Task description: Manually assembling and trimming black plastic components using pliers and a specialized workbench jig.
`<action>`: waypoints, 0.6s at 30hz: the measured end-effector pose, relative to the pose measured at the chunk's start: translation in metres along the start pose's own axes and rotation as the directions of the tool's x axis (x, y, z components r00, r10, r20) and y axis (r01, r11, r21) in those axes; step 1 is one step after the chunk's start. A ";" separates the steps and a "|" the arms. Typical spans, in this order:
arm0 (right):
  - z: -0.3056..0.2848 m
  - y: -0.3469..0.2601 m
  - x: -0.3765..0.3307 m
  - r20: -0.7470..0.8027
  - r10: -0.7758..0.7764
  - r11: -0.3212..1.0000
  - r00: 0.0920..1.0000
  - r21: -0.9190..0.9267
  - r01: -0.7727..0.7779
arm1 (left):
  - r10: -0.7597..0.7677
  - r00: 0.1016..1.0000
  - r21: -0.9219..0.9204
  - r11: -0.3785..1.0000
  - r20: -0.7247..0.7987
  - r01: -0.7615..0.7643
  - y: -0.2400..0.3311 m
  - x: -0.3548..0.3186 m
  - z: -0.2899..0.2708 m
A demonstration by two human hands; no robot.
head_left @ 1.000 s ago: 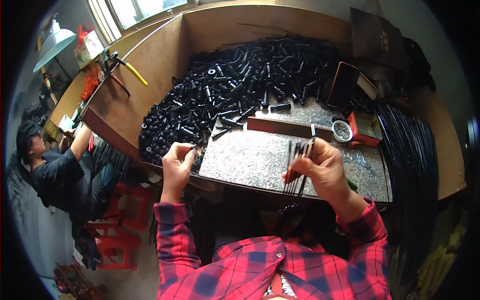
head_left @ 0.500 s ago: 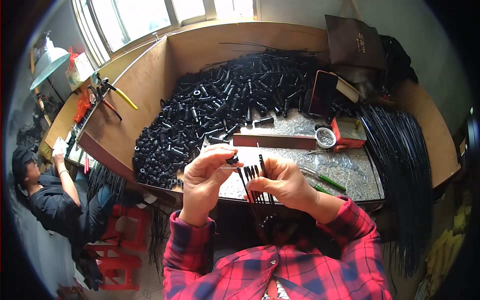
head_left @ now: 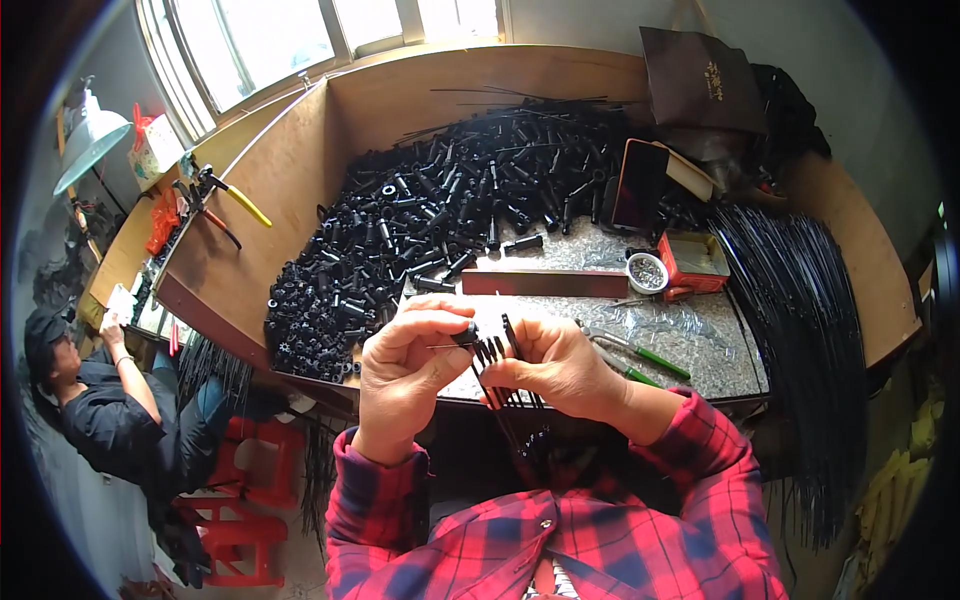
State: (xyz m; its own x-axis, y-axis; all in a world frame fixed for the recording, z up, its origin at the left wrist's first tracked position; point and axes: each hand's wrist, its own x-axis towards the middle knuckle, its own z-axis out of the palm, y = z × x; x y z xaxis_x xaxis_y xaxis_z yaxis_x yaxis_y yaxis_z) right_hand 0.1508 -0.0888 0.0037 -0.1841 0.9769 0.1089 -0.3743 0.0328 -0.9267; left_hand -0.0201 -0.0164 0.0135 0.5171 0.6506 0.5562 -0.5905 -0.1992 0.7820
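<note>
Since half a second ago both hands have held nearly the same spot at the near edge of the worktop; one second ago they were well apart, left near the pile, right holding the bundle alone. Head view, now: left hand has its fingers pinched closed on a small black plastic sleeve, with a thin pin-like end showing just left of it. Right hand is clenched around a bundle of thin black rods, tips fanned above the fist, tails hanging below the worktop edge toward the red plaid shirt. Sleeve touches or sits just at the rod tips; can't tell if it is seated on one. Handling judgement: sleeve looks light, rigid and smooth, so easy to fumble; pinch it across its sides, leave the bore free. Rods look light and springy, prone to splaying; grip close under the tips to keep one steady. Behind: heap of black sleeves, more long rods at right, small bowl, red box, green-handled tool. Another person sits at far left.
</note>
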 end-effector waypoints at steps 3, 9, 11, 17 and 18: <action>0.002 -0.003 0.001 -0.004 0.015 0.999 1.000 -0.049 -0.015 | -0.012 0.999 0.010 1.000 -0.033 0.012 0.004 -0.001 0.004; 0.004 -0.006 0.004 -0.027 0.025 0.996 0.999 -0.087 -0.027 | -0.091 0.990 0.015 0.996 -0.105 0.093 0.011 0.001 0.010; 0.004 -0.006 0.003 -0.014 0.047 0.992 0.999 -0.120 -0.048 | -0.104 0.990 0.013 0.994 -0.094 0.105 0.013 0.001 0.009; 0.001 -0.004 0.003 0.116 0.003 0.997 0.993 -0.073 0.006 | -0.100 0.993 0.005 0.995 -0.057 0.101 0.013 0.001 0.008; -0.002 -0.002 0.003 0.117 0.009 0.999 0.993 -0.046 -0.003 | -0.100 0.994 0.003 0.995 -0.049 0.100 0.011 0.001 0.008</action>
State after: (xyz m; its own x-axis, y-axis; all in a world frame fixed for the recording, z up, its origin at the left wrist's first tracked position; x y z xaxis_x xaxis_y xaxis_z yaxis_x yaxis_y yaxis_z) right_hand 0.1522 -0.0852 0.0051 -0.2928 0.9455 0.1424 -0.3316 0.0393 -0.9426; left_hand -0.0214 -0.0239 0.0250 0.5425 0.7021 0.4612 -0.5343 -0.1352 0.8344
